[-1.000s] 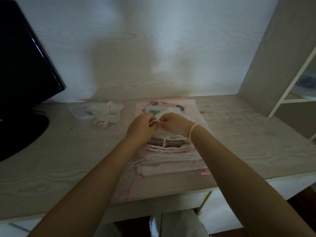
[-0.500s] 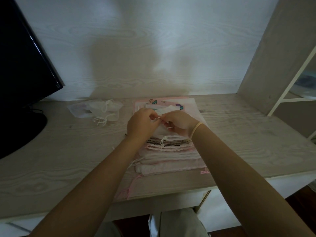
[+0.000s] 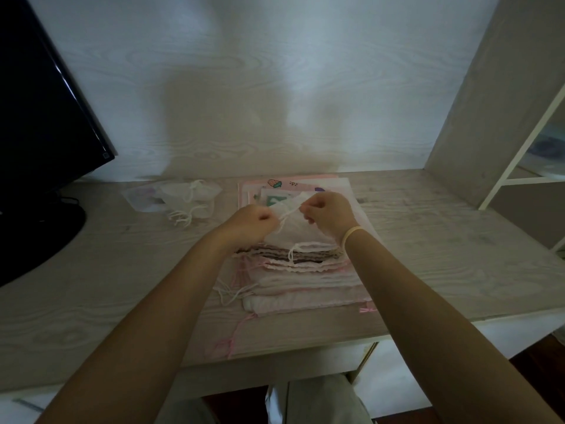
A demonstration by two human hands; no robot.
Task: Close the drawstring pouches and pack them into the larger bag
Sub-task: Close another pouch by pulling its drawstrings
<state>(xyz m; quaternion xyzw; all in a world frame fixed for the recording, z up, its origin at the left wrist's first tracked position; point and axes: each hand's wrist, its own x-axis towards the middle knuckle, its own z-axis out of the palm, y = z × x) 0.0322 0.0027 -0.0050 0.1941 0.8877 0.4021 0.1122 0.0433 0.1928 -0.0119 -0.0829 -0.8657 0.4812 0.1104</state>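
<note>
Top pouch (image 3: 293, 221), mid-table stack: left hand (image 3: 250, 220) and right hand (image 3: 328, 211) now drawing apart, fingers pinching its strings, apparently; mouth cinching, closing under way.

Bare counter (image 3: 428, 249) lies right of the pouch stack (image 3: 302, 276); a monitor (image 3: 39, 142) blocks the left, loose pouches (image 3: 186, 198) between.
</note>
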